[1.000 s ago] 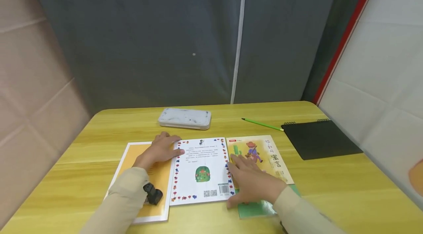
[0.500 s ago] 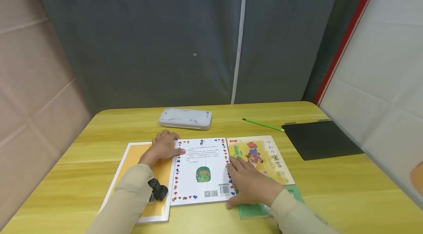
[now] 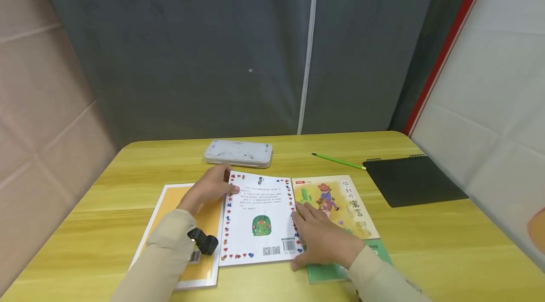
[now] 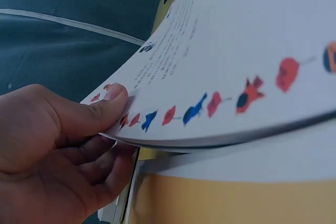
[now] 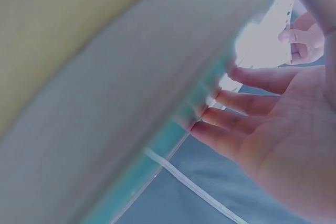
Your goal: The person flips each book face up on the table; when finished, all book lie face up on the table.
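A white book (image 3: 264, 202) with a border of small red and blue figures lies in the middle of the table. My left hand (image 3: 210, 186) pinches its far-left corner, thumb on top and fingers beneath. In the left wrist view that corner curves upward, raised above the orange book (image 4: 231, 203) with a white margin. On the other side, my right hand (image 3: 325, 238) rests with extended fingers over the yellow-and-green book (image 3: 355, 205), fingertips at the white book's right edge. The right wrist view shows its fingertips (image 5: 239, 74) along a greenish edge.
Behind the books stands a pale grey, speckled case (image 3: 238, 151). To its right lie a green pencil (image 3: 338, 160) and a black spiral notebook (image 3: 415, 181). A dark curtain (image 3: 204, 56) hangs beyond the table's far edge, with a white wall panel (image 3: 502, 79) at right.
My left hand has taken the white book's far-left corner and lifted it slightly; earlier the book lay flat. My right hand stays nearly where it was.
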Tool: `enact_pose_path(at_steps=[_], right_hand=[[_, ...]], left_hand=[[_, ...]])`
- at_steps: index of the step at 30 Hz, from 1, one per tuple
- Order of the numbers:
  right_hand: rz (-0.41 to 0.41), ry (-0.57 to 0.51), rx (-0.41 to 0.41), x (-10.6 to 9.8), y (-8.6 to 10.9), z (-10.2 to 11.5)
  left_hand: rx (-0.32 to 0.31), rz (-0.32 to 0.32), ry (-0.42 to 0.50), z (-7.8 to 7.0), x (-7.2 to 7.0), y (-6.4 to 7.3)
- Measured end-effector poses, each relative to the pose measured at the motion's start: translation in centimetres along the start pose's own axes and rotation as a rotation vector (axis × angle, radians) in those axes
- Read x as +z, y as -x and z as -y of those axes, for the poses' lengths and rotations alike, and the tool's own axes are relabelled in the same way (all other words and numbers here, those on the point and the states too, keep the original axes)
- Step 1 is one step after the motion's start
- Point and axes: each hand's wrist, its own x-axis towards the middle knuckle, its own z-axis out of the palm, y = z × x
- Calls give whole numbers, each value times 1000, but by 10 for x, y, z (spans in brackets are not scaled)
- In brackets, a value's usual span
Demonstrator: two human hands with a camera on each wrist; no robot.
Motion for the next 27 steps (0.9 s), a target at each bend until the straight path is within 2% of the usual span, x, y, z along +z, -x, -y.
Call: enact_pose_path(at_steps=[10, 12, 15, 19, 23, 27], right_hand=[[-54, -55, 42, 0, 2, 4], [-64, -41, 36, -1, 2, 4], [-79, -53, -4, -4, 1, 2], [-116, -210, -71, -13, 2, -1], [-163, -374, -95, -26, 8, 2], [-186, -544, -166, -40, 13, 9]], left_hand=[[54, 69, 371, 6, -9, 3], [60, 70, 391, 6, -10, 4], [35, 52, 389, 9, -9, 4], [-29, -4, 363, 11, -8, 4], [-71, -57, 325, 9, -6, 3], [-96, -49, 349, 4, -3, 2]])
